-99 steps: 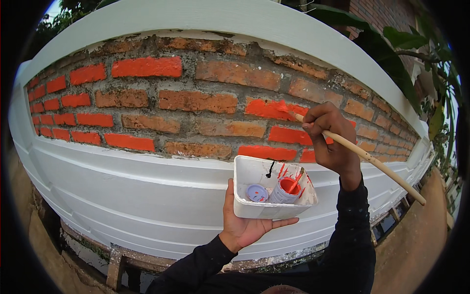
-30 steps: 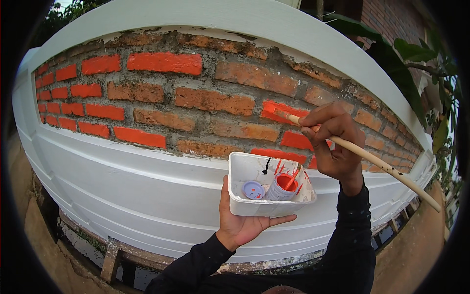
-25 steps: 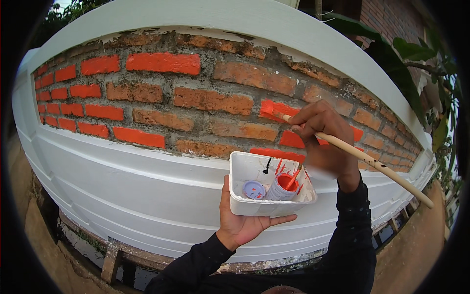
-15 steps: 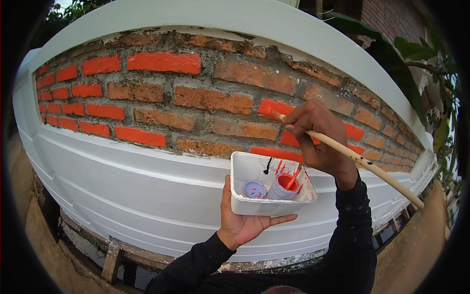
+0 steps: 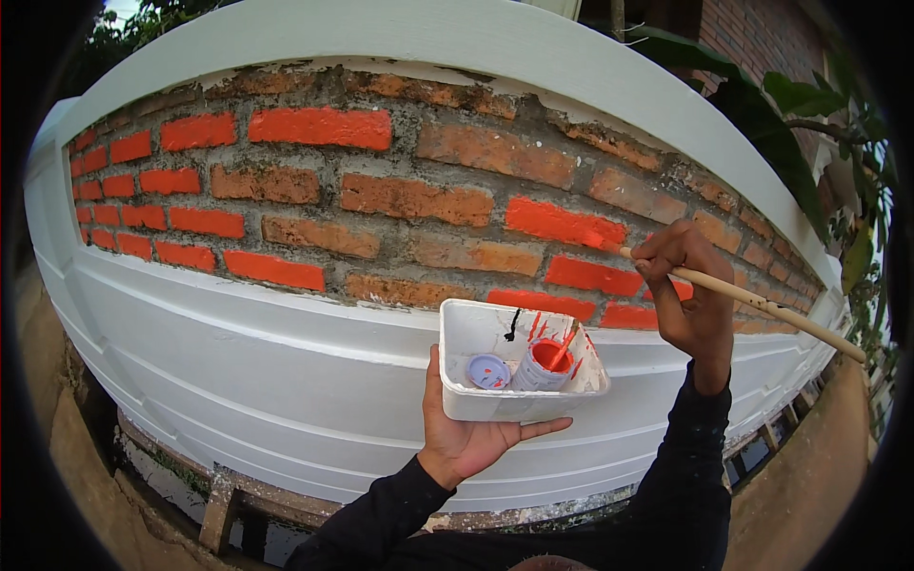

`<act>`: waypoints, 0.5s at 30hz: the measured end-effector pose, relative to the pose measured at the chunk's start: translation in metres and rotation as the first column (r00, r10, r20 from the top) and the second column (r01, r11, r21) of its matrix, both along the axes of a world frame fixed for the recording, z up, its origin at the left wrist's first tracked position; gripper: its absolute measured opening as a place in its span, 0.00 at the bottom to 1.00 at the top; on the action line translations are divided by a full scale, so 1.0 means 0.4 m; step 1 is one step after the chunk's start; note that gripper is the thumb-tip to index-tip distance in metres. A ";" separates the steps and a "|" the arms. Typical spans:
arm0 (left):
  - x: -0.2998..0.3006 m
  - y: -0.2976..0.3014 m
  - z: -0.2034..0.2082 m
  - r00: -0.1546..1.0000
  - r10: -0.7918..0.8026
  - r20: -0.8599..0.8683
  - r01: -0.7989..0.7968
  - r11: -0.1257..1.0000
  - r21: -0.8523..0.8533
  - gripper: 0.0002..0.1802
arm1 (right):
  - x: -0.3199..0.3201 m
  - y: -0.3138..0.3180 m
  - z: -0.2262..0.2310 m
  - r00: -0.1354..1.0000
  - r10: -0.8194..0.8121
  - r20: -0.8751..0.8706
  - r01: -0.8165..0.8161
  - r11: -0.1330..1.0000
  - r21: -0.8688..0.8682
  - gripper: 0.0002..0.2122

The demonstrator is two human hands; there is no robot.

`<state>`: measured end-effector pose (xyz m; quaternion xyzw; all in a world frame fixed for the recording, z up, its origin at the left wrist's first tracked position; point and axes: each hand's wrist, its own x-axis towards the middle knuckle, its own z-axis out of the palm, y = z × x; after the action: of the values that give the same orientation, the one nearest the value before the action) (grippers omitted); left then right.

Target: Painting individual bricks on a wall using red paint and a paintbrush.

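My right hand (image 5: 687,290) pinches a long wooden-handled paintbrush (image 5: 766,306) close to its bristles. The brush tip touches the right end of a freshly coated, orange-red brick (image 5: 562,221). My left hand (image 5: 465,433) supports a white plastic tub (image 5: 519,407) from below, thumb up along its left side. Inside the tub stand a small open paint jar (image 5: 541,371) of red-orange paint, with a smaller brush (image 5: 566,344) leaning in it, and a pale purple lid (image 5: 487,372). Red and black streaks mark the tub's inner wall.
The brick panel (image 5: 414,198) mixes painted and bare bricks with grey mortar. A white frame (image 5: 381,29) arches over it, and a white ledged wall (image 5: 238,362) runs below. Large green leaves (image 5: 776,143) hang at the right. A concrete rail (image 5: 219,509) lies under the wall.
My right hand has moved the paintbrush rightward along the brick, which now shows red paint across nearly its full length. The tub has shifted slightly left and down.
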<state>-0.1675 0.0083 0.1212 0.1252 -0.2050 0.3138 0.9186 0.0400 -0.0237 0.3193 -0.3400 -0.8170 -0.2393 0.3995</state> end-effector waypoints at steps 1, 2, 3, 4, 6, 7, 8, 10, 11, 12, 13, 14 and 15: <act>0.004 0.000 0.000 1.000 0.003 -0.007 -0.003 1.000 0.005 0.59 | 0.010 -0.013 0.002 1.000 0.026 0.006 -0.026 0.999 0.040 0.11; 0.007 0.000 0.000 1.000 0.010 -0.019 -0.010 1.000 0.008 0.59 | 0.008 -0.022 0.000 1.000 -0.014 0.018 0.013 0.996 0.091 0.11; 0.011 0.001 0.003 1.000 0.001 -0.024 0.000 1.000 0.010 0.59 | 0.000 -0.019 -0.003 1.000 -0.024 0.013 0.022 0.995 0.092 0.11; 0.015 0.001 0.008 1.000 0.000 -0.030 0.000 1.000 0.015 0.58 | -0.014 -0.009 -0.006 0.997 0.080 -0.014 -0.078 0.989 0.127 0.11; 0.019 0.001 0.013 0.999 -0.001 -0.043 0.002 1.000 0.020 0.58 | -0.037 0.022 -0.021 0.971 0.234 -0.040 -0.226 0.963 0.144 0.11; 0.020 0.000 0.014 0.998 0.009 -0.059 -0.007 1.000 0.020 0.58 | -0.041 0.036 -0.023 0.972 0.232 -0.047 -0.223 0.964 0.146 0.11; 0.023 -0.001 0.016 0.997 0.012 -0.070 -0.010 1.000 0.024 0.58 | -0.043 0.044 -0.017 0.982 0.185 0.026 -0.186 0.978 0.099 0.11; 0.030 -0.005 0.014 0.998 -0.006 -0.059 0.007 1.000 0.020 0.58 | -0.026 0.056 -0.018 0.994 0.090 0.068 -0.094 0.995 0.047 0.11; 0.034 -0.007 0.012 0.999 -0.011 -0.040 0.012 1.000 0.013 0.58 | -0.009 0.046 -0.017 0.994 0.091 0.069 -0.094 0.994 0.050 0.11; 0.035 -0.008 0.011 0.999 -0.010 -0.039 0.010 1.000 0.016 0.58 | 0.010 0.032 -0.019 0.998 0.064 0.021 -0.065 0.996 0.054 0.11; 0.036 -0.009 0.009 0.999 -0.013 -0.040 0.013 1.000 0.012 0.58 | 0.019 0.023 -0.022 0.999 0.038 -0.027 -0.036 0.998 0.057 0.11; 0.036 -0.011 0.007 0.999 -0.020 -0.044 0.020 1.000 0.005 0.58 | 0.019 0.015 -0.028 0.995 0.084 -0.063 -0.076 0.991 0.110 0.10; 0.035 -0.009 0.005 0.999 -0.021 -0.047 0.021 1.000 0.002 0.58 | 0.018 0.019 -0.031 0.994 0.083 -0.066 -0.076 0.991 0.108 0.10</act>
<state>-0.1536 0.0046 0.1232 0.1317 -0.1852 0.3011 0.9261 0.0472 -0.0160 0.3067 -0.2938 -0.8017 -0.2539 0.4544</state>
